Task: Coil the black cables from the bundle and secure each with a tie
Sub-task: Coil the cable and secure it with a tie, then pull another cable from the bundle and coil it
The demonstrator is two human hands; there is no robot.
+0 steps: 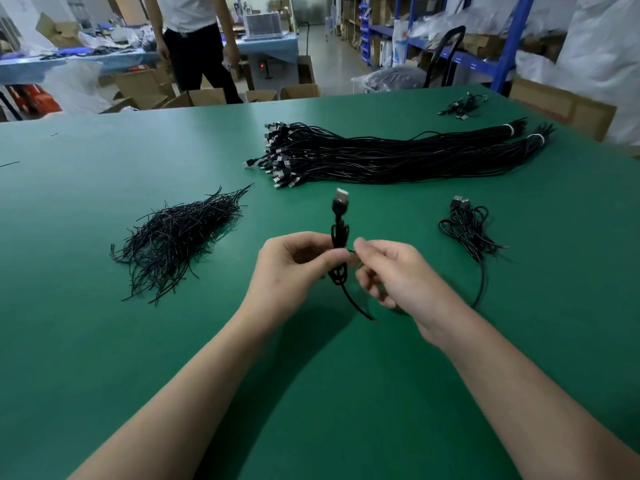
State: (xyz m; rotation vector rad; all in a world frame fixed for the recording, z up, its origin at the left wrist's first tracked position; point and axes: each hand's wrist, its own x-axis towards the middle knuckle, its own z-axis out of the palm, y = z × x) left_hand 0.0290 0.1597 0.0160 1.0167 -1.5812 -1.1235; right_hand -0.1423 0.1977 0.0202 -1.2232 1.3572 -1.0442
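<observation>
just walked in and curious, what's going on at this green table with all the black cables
A person is coiling and tying cables. The left grip holds a coiled black cable upright, USB plug on top, while the right grip pinches what looks like a thin tie at its middle. The big uncoiled bundle lies beyond, a pile of loose ties to the left, and a few coiled cables to the right on the green table.
</observation>
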